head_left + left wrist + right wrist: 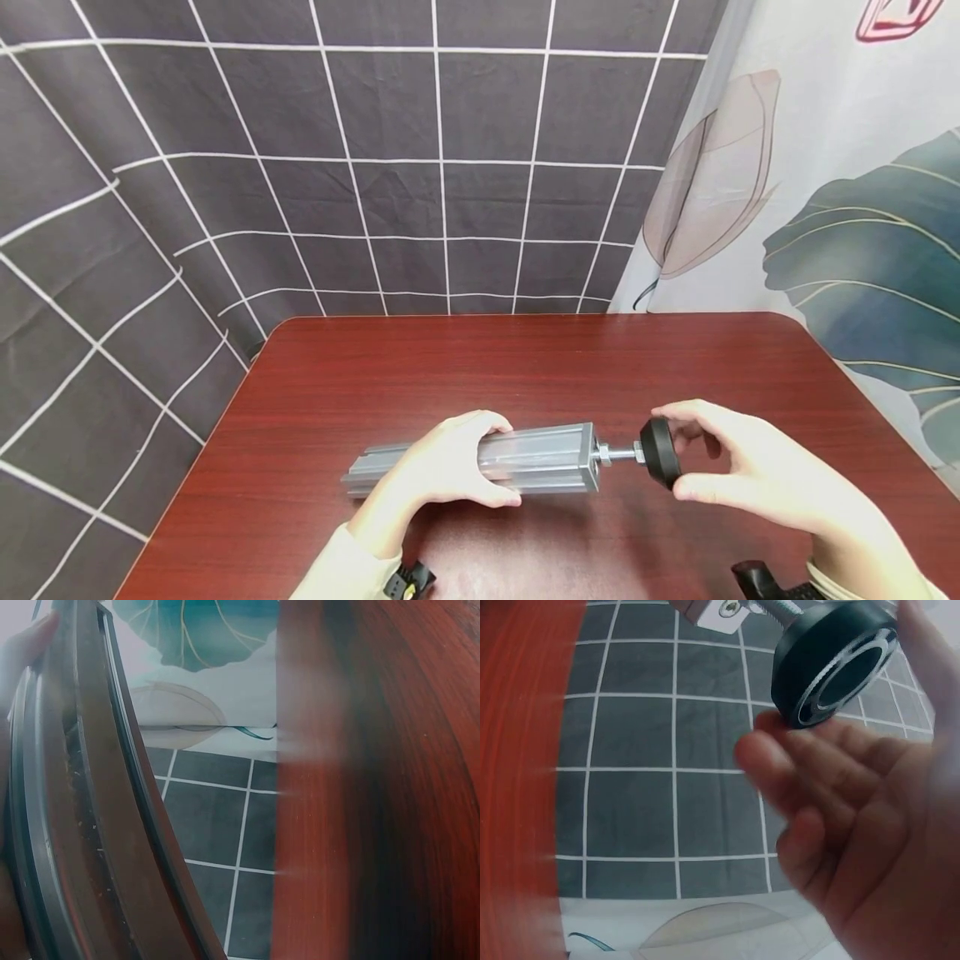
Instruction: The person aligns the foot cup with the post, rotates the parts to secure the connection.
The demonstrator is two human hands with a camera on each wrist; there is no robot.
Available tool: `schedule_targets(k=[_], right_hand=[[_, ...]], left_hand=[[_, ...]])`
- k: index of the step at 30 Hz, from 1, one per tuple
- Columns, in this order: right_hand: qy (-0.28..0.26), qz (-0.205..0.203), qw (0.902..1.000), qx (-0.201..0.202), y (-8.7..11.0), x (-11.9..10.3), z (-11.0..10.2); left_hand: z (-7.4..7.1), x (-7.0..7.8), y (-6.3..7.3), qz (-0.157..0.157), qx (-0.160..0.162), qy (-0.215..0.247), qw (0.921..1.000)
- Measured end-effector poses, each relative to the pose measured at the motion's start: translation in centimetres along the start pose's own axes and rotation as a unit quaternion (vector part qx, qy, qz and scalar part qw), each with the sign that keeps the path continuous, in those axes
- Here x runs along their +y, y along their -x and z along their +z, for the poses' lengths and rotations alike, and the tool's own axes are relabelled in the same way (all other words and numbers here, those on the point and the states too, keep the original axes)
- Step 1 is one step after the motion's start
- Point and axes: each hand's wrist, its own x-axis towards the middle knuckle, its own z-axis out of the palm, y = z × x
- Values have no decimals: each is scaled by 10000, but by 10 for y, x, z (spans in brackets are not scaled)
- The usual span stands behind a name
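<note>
A silver aluminium profile (536,458) with grooved sides lies crosswise over the table in the head view, its left part blurred. My left hand (442,462) grips it around the middle, thumb on the near side, fingers over the far side. In the left wrist view the grooved profile (97,787) runs down the left side. From the profile's square right end a threaded rod (621,454) with nuts sticks out, bearing a black levelling foot (660,452). My right hand (757,467) holds the foot's rim between thumb and fingers; the right wrist view shows the foot's round underside (847,675).
The red-brown wooden table (450,358) has rounded far corners. Behind it and on the left hangs a dark grey cloth (480,200) with a white grid. A white curtain with leaf prints (795,250) hangs at the right.
</note>
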Motion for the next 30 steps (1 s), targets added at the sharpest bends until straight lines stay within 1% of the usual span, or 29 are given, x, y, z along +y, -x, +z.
schedule_targets(k=[1, 3, 4, 7, 12, 14, 15, 19, 20, 22, 24, 29, 30], right_hand=[[-39, 148, 9999, -25, 0, 0, 0], [-206, 316, 9992, -88, 1, 2, 0], [-217, 354, 9991, -116, 2, 2, -1], [-225, 294, 9993, -100, 5, 1, -5], [-488, -405, 9980, -50, 5, 1, -4], [-392, -564, 9976, 37, 3, 2, -1], [-395, -504, 9979, 56, 2, 3, 0], [-442, 51, 9989, -111, 1, 5, 2], [-538, 101, 9984, -141, 2, 6, 2], [-743, 51, 9971, -157, 2, 7, 0], [-726, -100, 9973, -106, 4, 8, -2], [-522, -795, 9954, 71, 5, 8, -1], [-479, -865, 9951, 93, 5, 9, -1]], left_hand=[[0, 0, 0, 15, 3, -8, 10000], [1, 0, 1, 49, 23, -21, 10000], [1, 0, 1, 64, 38, -25, 10000], [1, 1, 1, 58, 104, -45, 9999], [-1, 3, 0, 43, 148, -51, 9999], [-1, 3, 0, 43, 129, -51, 9999], [-1, 3, 0, 39, 117, -47, 9999], [0, 2, 0, 14, 83, -31, 10000], [0, 2, 0, 5, 82, -34, 10000], [1, 1, 0, -1, 79, -27, 10000], [1, 1, 0, -20, 73, -26, 10000], [0, 1, -1, -74, 79, 5, 9999], [0, 2, -1, -82, 76, 12, 9999]])
